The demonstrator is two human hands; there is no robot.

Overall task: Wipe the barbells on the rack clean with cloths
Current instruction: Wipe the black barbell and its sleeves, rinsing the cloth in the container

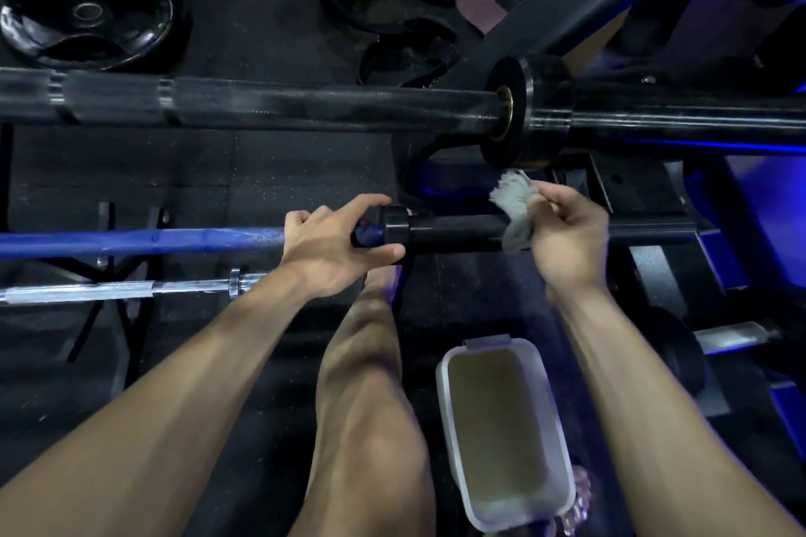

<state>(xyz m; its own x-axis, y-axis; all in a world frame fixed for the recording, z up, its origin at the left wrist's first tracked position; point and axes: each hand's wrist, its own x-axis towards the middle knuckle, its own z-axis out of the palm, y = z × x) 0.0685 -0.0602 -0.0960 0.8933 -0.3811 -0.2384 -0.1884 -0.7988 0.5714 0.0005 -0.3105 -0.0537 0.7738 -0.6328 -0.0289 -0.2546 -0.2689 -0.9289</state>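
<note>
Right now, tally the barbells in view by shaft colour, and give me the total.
Black: 1, the black barbell at the top.
Blue: 1, the blue barbell; the left hand grips it at the collar, and the right hand holds a grey cloth to its black sleeve.
Silver: 1, the silver barbell, lowest.
Total: 3

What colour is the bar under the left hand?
Blue shaft, with a black sleeve at its end; the head view shows it.
</note>
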